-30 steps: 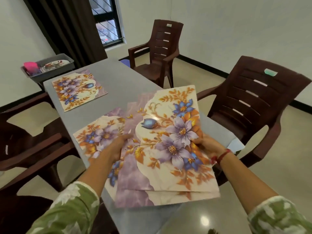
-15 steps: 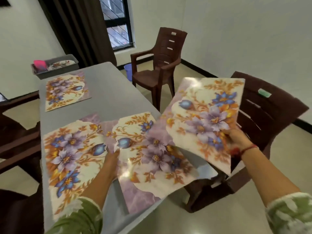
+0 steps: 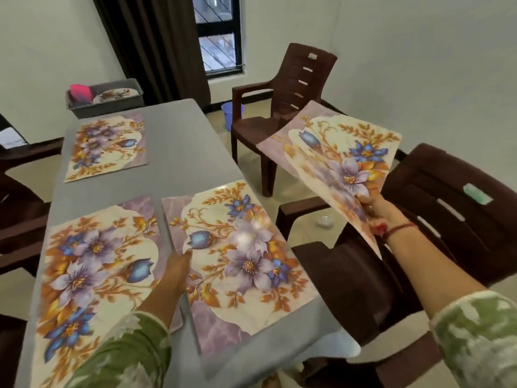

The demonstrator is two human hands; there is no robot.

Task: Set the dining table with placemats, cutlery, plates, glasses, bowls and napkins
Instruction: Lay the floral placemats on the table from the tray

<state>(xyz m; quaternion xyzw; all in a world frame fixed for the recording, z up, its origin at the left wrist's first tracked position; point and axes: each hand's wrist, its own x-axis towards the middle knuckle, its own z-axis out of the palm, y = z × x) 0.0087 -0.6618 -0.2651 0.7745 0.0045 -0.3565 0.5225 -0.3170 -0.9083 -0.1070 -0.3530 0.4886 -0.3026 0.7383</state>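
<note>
On the surface [image 3: 181,147], the left hand [image 3: 177,268] lies flat-fingered on the 3rd mat [image 3: 251,264] while the right hand [image 3: 376,212] pinches the 4th mat [image 3: 335,152], probably next laid far-right.

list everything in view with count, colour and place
table: 1, grey, centre
laid placemats: 3, cream with purple and blue flowers, two at the table's near end, one far left
held placemat: 1, same print, in the air right of the table
bin: 1, grey, beyond the table's far end, holds a plate and a pink item
chairs: 2, dark brown, right of the table; parts of more at left
bucket: 1, lilac-blue, floor by the far chair
curtain: 1, dark brown, back wall
left hand: 1, straight fingers on the near right placemat
right hand: 1, pinches the held placemat
</note>
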